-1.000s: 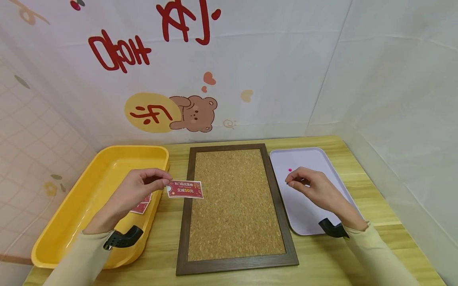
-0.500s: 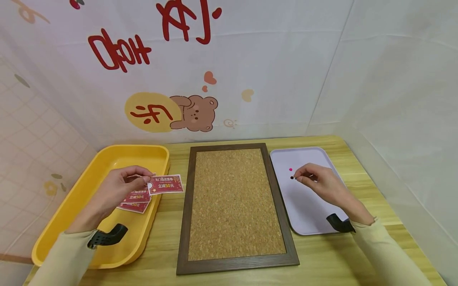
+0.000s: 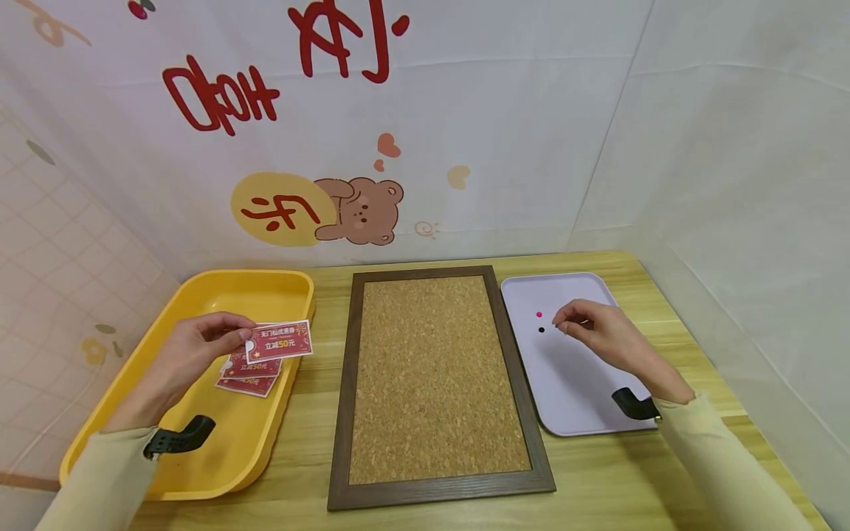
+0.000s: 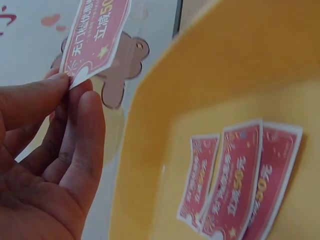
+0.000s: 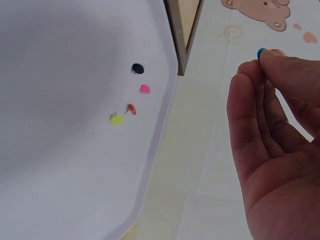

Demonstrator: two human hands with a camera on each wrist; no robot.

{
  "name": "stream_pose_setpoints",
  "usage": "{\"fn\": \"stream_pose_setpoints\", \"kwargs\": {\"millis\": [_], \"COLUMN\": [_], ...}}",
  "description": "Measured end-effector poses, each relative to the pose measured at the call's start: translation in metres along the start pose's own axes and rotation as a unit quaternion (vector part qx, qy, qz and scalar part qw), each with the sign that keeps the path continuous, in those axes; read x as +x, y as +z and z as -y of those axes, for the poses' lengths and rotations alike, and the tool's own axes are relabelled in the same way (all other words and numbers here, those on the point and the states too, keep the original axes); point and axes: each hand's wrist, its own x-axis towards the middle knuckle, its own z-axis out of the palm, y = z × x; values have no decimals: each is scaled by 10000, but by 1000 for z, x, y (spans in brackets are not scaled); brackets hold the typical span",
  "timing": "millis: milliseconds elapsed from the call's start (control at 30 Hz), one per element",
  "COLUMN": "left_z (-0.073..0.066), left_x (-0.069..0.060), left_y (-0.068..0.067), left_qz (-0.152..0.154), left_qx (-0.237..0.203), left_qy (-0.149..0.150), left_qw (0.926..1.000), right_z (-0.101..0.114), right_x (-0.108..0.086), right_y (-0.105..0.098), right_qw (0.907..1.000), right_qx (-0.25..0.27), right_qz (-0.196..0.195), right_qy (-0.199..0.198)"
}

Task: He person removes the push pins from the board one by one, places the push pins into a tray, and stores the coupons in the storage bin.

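My left hand pinches a red coupon by its left end between thumb and fingers, above the yellow bin. Three similar coupons lie overlapping in that yellow bin. Over the lilac tray, my right hand pinches a blue thumbtack between thumb and fingertip; only part of its head shows. On the tray lie a black thumbtack, a pink one, a red one and a yellow thumbtack.
A cork board in a dark wooden frame lies between the bin and the tray, on the wooden table. Behind it hangs a white printed cloth with a bear. A pale wall panel stands along the right side.
The left hand has moved left with the coupon, from the cork board's left edge to over the bin. The right hand has shifted slightly right and away, uncovering the black thumbtack.
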Motion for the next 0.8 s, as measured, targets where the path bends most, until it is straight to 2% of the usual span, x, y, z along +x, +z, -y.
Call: {"fn": "stream_pose_setpoints", "kwargs": {"millis": [300, 800], "left_z": [26, 67], "left_x": [3, 6], "left_y": [-12, -28], "left_qz": [362, 838], "left_qx": [-249, -450], "left_qy": [-433, -456], "left_qw": [9981, 9944], "right_z": [-14, -28], "right_x": [1, 1], "right_y": [3, 8], "right_qw": [9991, 9977], "right_qx": [45, 46], "right_qz": [253, 421], "right_qy": [351, 529]}}
